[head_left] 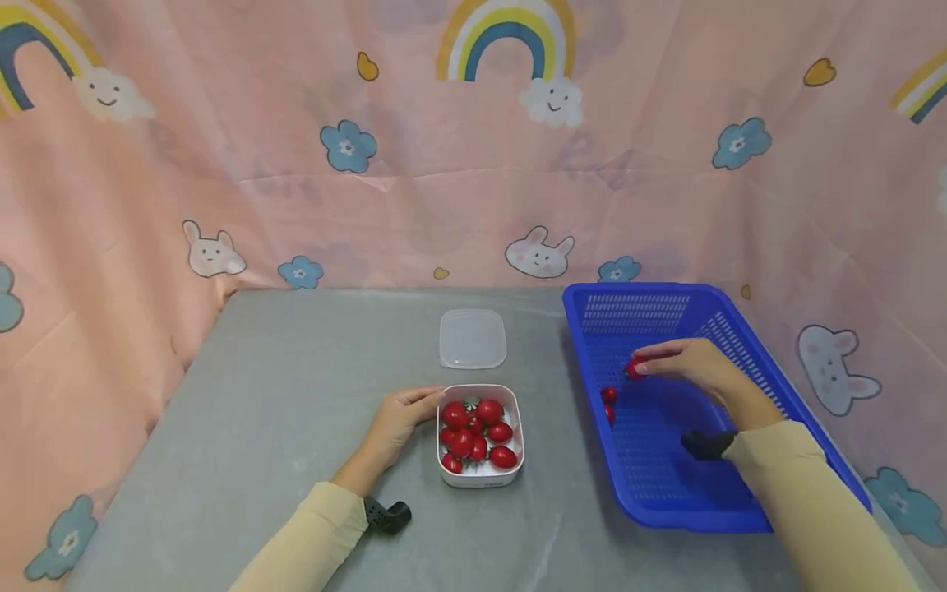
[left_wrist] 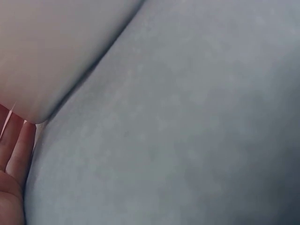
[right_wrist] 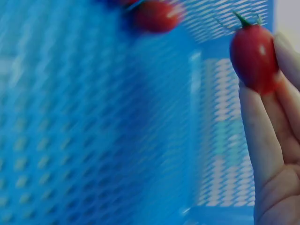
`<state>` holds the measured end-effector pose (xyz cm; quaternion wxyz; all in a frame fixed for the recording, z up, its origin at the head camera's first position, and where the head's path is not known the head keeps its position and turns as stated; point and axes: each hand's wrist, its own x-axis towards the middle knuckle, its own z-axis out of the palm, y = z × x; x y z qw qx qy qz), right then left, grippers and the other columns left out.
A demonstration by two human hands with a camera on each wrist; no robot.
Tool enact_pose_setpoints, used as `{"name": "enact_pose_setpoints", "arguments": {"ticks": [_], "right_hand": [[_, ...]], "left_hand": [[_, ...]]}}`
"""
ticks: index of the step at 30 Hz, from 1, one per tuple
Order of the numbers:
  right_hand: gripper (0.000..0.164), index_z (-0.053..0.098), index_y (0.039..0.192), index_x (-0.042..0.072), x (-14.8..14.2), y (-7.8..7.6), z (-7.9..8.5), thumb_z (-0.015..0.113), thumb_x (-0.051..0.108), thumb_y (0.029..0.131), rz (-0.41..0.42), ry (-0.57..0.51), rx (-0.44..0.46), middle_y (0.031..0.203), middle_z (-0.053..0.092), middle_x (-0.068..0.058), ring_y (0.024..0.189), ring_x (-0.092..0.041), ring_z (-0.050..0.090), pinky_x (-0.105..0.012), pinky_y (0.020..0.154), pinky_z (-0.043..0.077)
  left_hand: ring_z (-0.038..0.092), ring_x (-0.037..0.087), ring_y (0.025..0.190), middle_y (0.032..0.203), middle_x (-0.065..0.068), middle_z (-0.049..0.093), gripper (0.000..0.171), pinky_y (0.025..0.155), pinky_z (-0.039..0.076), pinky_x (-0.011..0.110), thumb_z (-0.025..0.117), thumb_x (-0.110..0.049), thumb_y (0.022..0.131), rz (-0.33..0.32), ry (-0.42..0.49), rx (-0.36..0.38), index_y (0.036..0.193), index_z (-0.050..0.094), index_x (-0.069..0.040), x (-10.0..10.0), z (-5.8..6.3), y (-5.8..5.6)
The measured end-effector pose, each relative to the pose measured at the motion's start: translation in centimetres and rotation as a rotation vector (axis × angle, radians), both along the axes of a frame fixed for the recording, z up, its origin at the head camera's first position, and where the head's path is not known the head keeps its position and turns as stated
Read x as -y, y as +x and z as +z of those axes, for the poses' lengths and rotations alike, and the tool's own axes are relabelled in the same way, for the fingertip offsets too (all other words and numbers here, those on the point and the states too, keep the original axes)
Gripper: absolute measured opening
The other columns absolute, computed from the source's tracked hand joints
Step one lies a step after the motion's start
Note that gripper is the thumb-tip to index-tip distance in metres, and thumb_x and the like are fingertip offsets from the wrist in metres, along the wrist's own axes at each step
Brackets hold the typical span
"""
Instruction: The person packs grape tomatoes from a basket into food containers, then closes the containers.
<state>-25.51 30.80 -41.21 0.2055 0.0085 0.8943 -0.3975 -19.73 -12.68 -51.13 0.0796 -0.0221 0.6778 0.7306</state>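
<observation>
Over the blue basket [head_left: 740, 514] in the head view, my right hand [head_left: 699, 366] pinches a cherry tomato [head_left: 635, 368] between thumb and fingers. In the right wrist view this cherry tomato [right_wrist: 255, 56] is oval and red, with its green stem end pointing up. My left hand [head_left: 399, 419] touches the left side of a small white square box [head_left: 481, 479], its fingers fairly straight. Several red cherry tomatoes [head_left: 462, 442] lie inside the box. In the left wrist view the fingers [left_wrist: 21, 154] rest against the pale box wall [left_wrist: 56, 51].
Two more tomatoes [head_left: 609, 395] lie by the basket's left wall. Behind the box, a translucent square lid [head_left: 473, 339] lies on the grey table [head_left: 296, 395]. A pink patterned cloth [head_left: 414, 197] hangs along the back and sides.
</observation>
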Motion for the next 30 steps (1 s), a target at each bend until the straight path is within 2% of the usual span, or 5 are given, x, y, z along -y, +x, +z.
{"name": "enact_pose_setpoints", "arguments": {"ticks": [5,10,15,21,30], "right_hand": [[0.069,0.054,0.141,0.006,1.4,0.6,2.5,0.072,0.046,0.088,-0.070,-0.185,-0.067,0.132,0.067,0.000,0.141,-0.034,0.043,-0.068,0.115,0.025],[0.055,0.060,0.137,0.009,3.8,1.8,4.5,0.071,0.037,0.091,-0.087,-0.316,-0.138,0.103,0.069,0.028,0.109,0.002,0.063,-0.054,0.117,0.032],[0.041,0.067,0.130,0.013,6.2,2.9,5.5,0.072,0.030,0.092,-0.069,-0.374,-0.155,0.101,0.071,0.026,0.102,0.004,0.065,-0.043,0.113,0.041],[0.049,0.066,0.129,0.006,8.8,3.6,6.0,0.076,0.031,0.088,-0.087,-0.385,-0.178,0.100,0.073,0.021,0.104,0.000,0.065,-0.018,0.095,0.049],[0.050,0.069,0.124,0.003,13.9,5.2,6.2,0.081,0.031,0.084,-0.155,-0.431,-0.187,0.106,0.076,0.008,0.107,-0.009,0.063,-0.034,0.101,0.047]], "left_hand": [[0.070,0.002,0.090,0.110,0.010,0.076,0.032,0.085,0.056,0.021,0.066,-0.010,0.093,0.000,0.014,0.003,0.117,0.067,0.011,-0.3,0.2,0.0],[0.070,0.002,0.089,0.107,0.006,0.076,0.033,0.084,0.056,0.021,0.066,-0.009,0.093,-0.002,0.028,0.002,0.118,0.066,0.012,-0.4,0.2,0.1],[0.069,0.001,0.092,0.109,0.006,0.076,0.033,0.084,0.056,0.021,0.067,-0.009,0.092,-0.003,0.026,-0.002,0.118,0.067,0.011,-0.4,0.2,0.0],[0.069,0.002,0.091,0.113,0.012,0.074,0.033,0.085,0.056,0.021,0.067,-0.010,0.093,-0.005,0.020,0.002,0.118,0.067,0.011,-0.5,0.1,0.0],[0.069,0.001,0.092,0.111,0.008,0.075,0.034,0.085,0.056,0.020,0.067,-0.011,0.093,-0.004,0.009,0.005,0.118,0.067,0.011,-0.3,-0.1,0.1]]}}
